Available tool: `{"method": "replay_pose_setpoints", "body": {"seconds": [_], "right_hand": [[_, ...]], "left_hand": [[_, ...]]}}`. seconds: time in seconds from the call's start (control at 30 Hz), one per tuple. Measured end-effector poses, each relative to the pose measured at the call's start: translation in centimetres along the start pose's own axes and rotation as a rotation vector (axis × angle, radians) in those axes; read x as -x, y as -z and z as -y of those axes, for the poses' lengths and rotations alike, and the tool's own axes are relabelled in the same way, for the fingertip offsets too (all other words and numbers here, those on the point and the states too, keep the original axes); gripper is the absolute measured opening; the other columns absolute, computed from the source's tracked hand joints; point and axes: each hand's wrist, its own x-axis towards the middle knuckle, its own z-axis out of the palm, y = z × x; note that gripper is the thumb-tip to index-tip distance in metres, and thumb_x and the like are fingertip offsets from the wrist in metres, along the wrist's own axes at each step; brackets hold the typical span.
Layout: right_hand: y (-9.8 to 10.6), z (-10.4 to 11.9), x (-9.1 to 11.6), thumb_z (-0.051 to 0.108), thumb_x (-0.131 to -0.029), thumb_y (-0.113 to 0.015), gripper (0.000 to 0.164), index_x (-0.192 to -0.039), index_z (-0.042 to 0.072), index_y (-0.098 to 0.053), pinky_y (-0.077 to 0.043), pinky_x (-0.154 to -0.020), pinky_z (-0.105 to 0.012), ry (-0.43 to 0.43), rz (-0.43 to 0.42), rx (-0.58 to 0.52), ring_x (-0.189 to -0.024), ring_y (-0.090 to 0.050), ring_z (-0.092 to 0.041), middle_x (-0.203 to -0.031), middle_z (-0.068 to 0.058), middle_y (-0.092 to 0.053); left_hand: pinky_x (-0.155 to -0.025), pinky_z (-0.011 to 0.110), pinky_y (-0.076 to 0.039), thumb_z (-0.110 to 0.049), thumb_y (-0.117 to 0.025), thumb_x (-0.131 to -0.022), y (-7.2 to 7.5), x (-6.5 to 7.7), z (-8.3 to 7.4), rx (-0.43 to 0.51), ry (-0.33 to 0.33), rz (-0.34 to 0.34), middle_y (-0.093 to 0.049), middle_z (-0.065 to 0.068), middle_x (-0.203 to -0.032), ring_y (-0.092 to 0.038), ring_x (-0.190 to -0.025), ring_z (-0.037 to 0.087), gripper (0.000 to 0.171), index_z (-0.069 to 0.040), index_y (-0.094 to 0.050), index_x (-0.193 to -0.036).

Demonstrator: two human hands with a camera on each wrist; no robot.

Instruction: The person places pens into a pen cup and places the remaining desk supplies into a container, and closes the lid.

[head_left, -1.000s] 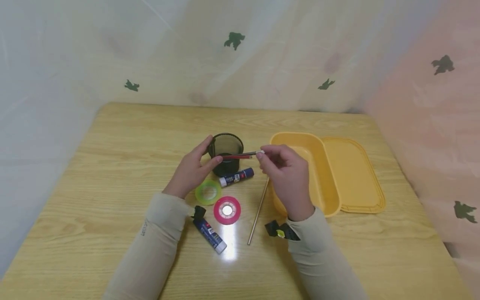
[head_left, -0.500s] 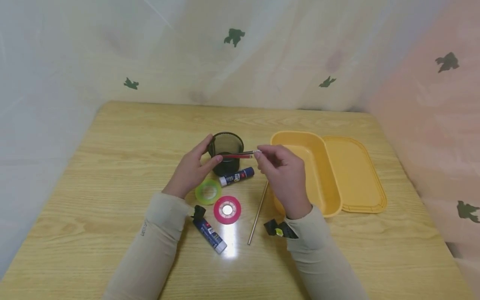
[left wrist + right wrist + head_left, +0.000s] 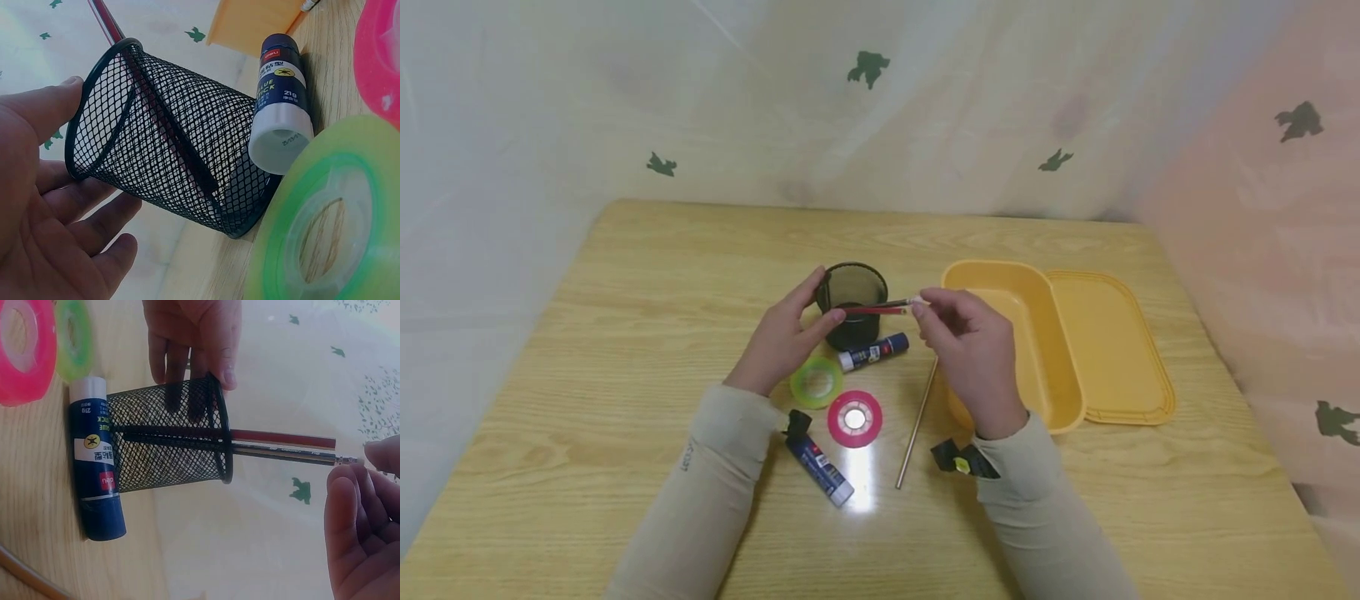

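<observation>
A black mesh pen holder stands on the table, with a red pencil and a dark pencil leaning out over its rim. My left hand holds it at the rim, thumb on the near edge and fingers against the mesh in the left wrist view. My right hand pinches the dark pencil by its eraser end, outside the holder. The red pencil lies beside it, apart from the fingers. Touching the holder's foot or very close to it lies a blue glue stick.
Green tape and pink tape lie flat before the holder. A second glue stick is near my left cuff. A thin gold rod lies beside a yellow box, whose lid sits to its right.
My right hand shifts slightly left, then back right, still pinching the dark pencil. My left hand stays on the pen holder. The whole view drifts a little upward.
</observation>
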Motion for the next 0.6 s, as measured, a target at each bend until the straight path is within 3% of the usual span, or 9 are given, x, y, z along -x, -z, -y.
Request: {"method": "replay_pose_setpoints", "body": {"seconds": [0.6], "right_hand": [[0.4, -1.0, 1.9, 0.014, -0.091, -0.076, 0.014, -0.103, 0.007, -0.076, -0.055, -0.065, -0.023, -0.006, 0.065, 0.092, -0.073, -0.063, -0.014, -0.086, 0.0, -0.071]], "left_hand": [[-0.119, 0.056, -0.024, -0.051, -0.056, -0.099, -0.1, -0.3, 0.2, 0.016, 0.0, 0.001, -0.025, 0.003, -0.165, -0.03, -0.148, 0.033, 0.078, -0.026, -0.017, -0.162]]}}
